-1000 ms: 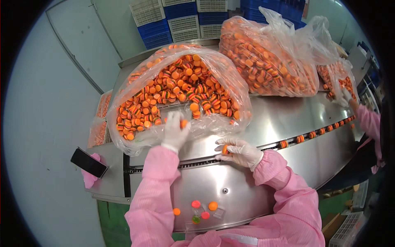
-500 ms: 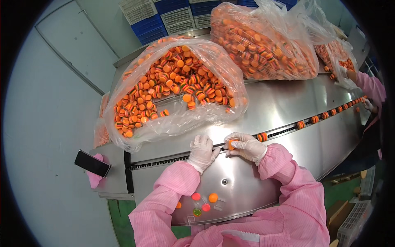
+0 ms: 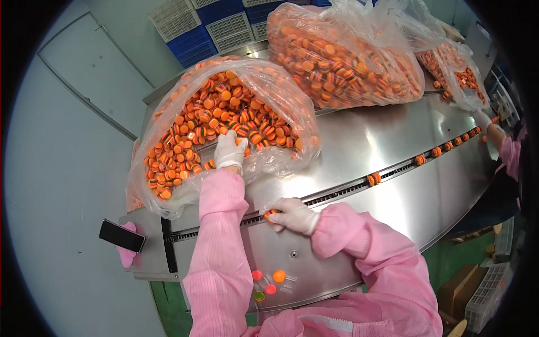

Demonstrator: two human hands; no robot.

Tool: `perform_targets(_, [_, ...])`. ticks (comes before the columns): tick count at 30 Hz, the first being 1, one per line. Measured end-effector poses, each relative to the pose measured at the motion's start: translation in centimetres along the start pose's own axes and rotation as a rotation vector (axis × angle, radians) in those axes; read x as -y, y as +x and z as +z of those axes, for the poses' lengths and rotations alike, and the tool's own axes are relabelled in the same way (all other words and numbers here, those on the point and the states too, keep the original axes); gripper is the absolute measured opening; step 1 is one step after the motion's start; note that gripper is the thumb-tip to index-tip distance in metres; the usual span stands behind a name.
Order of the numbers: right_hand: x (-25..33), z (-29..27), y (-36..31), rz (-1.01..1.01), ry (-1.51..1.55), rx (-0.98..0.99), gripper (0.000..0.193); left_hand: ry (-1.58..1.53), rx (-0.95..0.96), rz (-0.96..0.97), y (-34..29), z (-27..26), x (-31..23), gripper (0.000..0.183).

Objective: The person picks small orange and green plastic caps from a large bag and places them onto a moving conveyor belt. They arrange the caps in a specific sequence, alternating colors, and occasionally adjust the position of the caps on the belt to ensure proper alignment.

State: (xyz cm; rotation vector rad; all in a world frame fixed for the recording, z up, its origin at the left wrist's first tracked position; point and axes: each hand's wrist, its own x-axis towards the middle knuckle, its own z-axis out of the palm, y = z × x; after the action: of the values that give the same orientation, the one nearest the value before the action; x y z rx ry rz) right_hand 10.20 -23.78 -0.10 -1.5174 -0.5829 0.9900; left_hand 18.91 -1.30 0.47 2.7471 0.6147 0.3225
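My left hand [image 3: 230, 151], white-gloved, reaches over the near edge of an open clear plastic bag [image 3: 269, 159]. Its fingers are curled at the heap of orange, layered burger-shaped candies [image 3: 209, 103], and one orange piece shows at the fingertips. My right hand [image 3: 295, 216], also gloved, is closed on another burger-shaped candy [image 3: 272, 215], right at the narrow conveyor slot [image 3: 331, 195]. Its fingers partly cover that candy. Farther right along the slot, several burger-shaped candies [image 3: 374, 178] stand on edge in a spaced row.
Two more candy-filled bags [image 3: 348, 67] stand behind, to the right. A co-worker's gloved hand [image 3: 482, 119] is at the far right. Small coloured discs [image 3: 279, 276] lie near the front edge. A phone [image 3: 122, 236] rests at the left; blue and white crates [image 3: 224, 31] are stacked behind.
My left hand has moved from beside the slot up into the open bag. My right hand, still holding a candy, has shifted left along the slot. The view has shifted slightly.
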Motion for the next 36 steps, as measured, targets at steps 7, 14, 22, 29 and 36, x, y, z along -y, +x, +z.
perform_targets(7, [-2.8,-0.5,0.6,-0.139,-1.067,-0.481,0.019,-0.335,-0.234,0.327,-2.6,0.3,0.6,0.009])
perform_targets(14, [-2.4,-7.5,-5.6,-0.405,-1.175,-0.784,0.009,-0.475,-0.138,0.532,-10.8,-1.2,1.3,0.014])
perform_targets(22, [-4.2,-13.3,-10.7,-0.034,-1.132,-0.674,0.024,-0.274,-0.323,0.621,-9.5,-0.9,1.1,0.029])
perform_targets(29, [-4.0,-14.9,-12.6,-0.208,-0.633,-0.953,0.021,-0.103,0.165,0.314,-2.9,2.1,-0.4,0.031])
perform_targets(36, [-1.3,-12.1,-10.3,-0.064,-0.210,-0.492,0.015,-0.141,0.010,0.542,-4.2,2.1,-0.4,0.037])
